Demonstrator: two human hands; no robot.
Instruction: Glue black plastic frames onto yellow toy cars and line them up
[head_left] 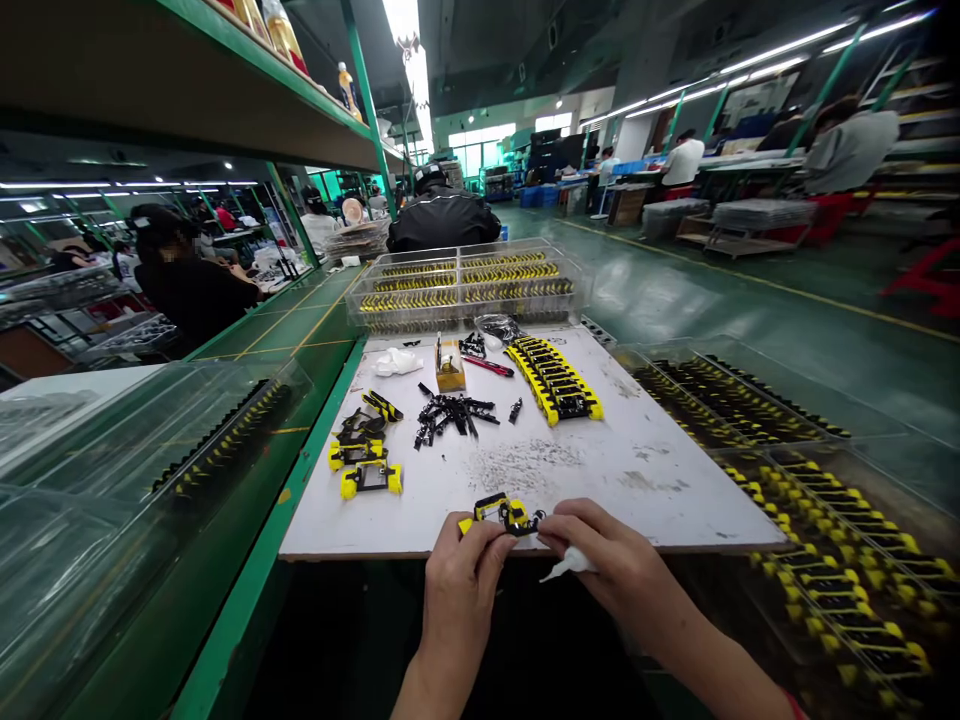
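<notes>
At the front edge of the white board (420, 530), my left hand (461, 570) pinches a yellow-and-black plastic frame (514, 514). My right hand (611, 550) is closed, its thumb and forefinger at the right end of that frame, by a small black part (535, 520). A white squeeze bottle with a thin nozzle (571, 564) is tucked under the fingers of that same hand, its tip pointing left. Whether the right fingertips grip the black part or only touch it, I cannot tell.
Loose black parts (450, 412) lie mid-board; similar frames (371, 478) sit left. A row of yellow-and-black frames (555, 380), a red pen-like tool (489, 367) and a small box (450, 372) are farther back. Clear trays (457, 290) stand behind and on both sides. A person (442, 215) sits ahead.
</notes>
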